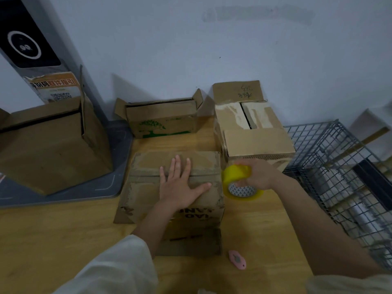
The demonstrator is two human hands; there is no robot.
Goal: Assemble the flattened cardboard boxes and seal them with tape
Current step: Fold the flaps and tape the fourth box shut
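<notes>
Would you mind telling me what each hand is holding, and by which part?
The right hand grips the yellow tape roll around its rim. The left hand holds nothing; it presses flat on the box.

Single head-worn wide-angle view, looking forward and down from above the person's arms, close over a wooden table [265,225], facing a pale wall [212,49] behind, edges bowed by the lens, both forearms entering from the bottom.

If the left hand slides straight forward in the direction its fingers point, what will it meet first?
The left hand lies flat on the closed brown cardboard box, fingers pointing to the wall. Past that box's far edge comes bare wooden table, then probably the open cardboard box with a green tree print; depth is unclear.
</notes>
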